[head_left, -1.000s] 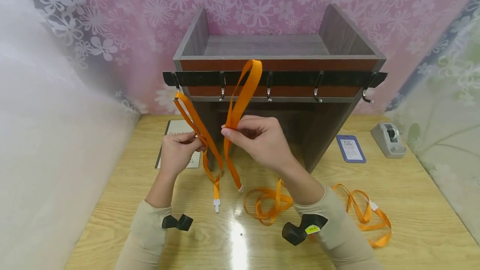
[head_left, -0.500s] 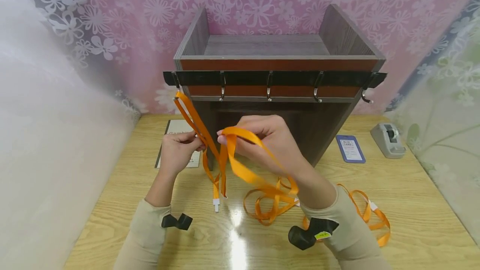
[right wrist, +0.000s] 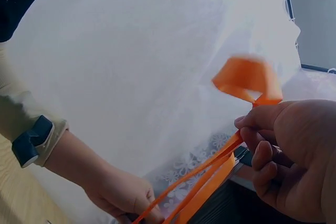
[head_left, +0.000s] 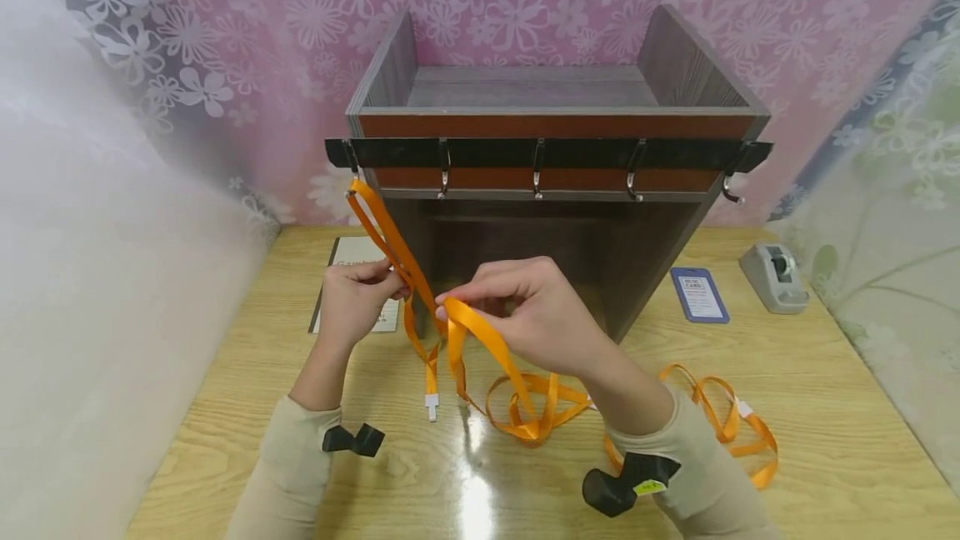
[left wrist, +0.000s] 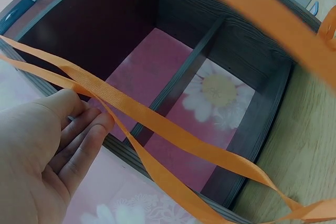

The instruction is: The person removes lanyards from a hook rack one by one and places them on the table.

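Note:
An orange lanyard [head_left: 396,238] hangs from the leftmost hook of the black hook rail [head_left: 491,153], its white clip [head_left: 431,407] dangling low. My left hand [head_left: 356,307] pinches one strand of it between thumb and fingers; the left wrist view shows the two strands running past the fingertips. Beside it, my right hand [head_left: 542,315] pinches a second orange lanyard [head_left: 483,330], whose loop droops toward the table. In the right wrist view that loop [right wrist: 244,77] stands out beyond the fingertips. A loose orange lanyard [head_left: 495,394] lies coiled on the table behind the drooping loop.
The rail is fixed to a dark wooden shelf unit [head_left: 570,126] with several bare hooks. Another orange lanyard [head_left: 767,432] lies at the right. Farther back are a blue ID card holder [head_left: 701,297] and a grey tape dispenser [head_left: 776,277]. A notebook [head_left: 356,251] lies behind my left hand.
My right hand has moved slightly left and then lower; the lanyard loop it holds has swung from upright to drooping. The left hand keeps its pinch in place.

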Demonstrator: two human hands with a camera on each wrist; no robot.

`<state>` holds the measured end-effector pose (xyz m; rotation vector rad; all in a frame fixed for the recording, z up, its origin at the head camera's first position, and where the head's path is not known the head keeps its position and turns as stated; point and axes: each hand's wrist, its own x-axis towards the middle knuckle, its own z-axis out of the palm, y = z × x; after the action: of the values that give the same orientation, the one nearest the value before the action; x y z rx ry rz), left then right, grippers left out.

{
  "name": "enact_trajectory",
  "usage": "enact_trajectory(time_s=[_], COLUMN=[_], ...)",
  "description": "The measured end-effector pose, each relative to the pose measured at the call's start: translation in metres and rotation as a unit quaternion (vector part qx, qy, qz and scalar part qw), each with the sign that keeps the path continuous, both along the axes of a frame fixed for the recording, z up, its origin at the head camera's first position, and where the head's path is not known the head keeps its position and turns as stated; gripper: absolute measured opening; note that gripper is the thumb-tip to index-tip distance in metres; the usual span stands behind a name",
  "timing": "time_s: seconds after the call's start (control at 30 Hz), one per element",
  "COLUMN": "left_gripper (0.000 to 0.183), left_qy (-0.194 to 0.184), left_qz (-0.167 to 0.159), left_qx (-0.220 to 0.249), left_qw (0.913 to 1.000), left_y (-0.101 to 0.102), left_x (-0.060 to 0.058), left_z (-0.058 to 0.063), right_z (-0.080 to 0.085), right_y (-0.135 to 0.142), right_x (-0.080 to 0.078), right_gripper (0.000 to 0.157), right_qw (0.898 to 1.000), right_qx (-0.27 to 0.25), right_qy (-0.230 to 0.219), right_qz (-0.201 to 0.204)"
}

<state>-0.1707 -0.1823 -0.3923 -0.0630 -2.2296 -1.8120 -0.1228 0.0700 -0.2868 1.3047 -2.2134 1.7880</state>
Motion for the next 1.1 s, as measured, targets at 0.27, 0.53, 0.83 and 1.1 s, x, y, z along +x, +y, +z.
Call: enact_trajectory(time_s=[0.27,0.53,0.83,1.1], left_gripper=[0.027,0.026,0.026,0.024], left_qy=[-0.014,0.0,0.001,0.001], left_qz=[-0.003,-0.004,-0.006,-0.003], left_qx=[0.012,0.002,0.011,0.016], left_qw=[0.9998,1.0,0.9999,0.9999], left_y=[0.0,0.0,0.0,0.0], left_x=[-0.001,-0.001,-0.001,0.001], left_z=[0.001,-0.001,-0.001,0.001], right_z=[-0.02,-0.044,-0.079,-0.126], right_y=[0.003,0.004,0.008,0.01], right_x=[0.004,-0.003,-0.018,-0.024], right_gripper=[0.014,0.012,0.014,0.017], right_qw=[0.999,0.993,0.977,0.968], right_qx=[0.033,0.092,0.131,0.125], right_qy=[0.02,-0.022,-0.148,-0.202], right_qz=[-0.036,-0.064,-0.075,-0.076])
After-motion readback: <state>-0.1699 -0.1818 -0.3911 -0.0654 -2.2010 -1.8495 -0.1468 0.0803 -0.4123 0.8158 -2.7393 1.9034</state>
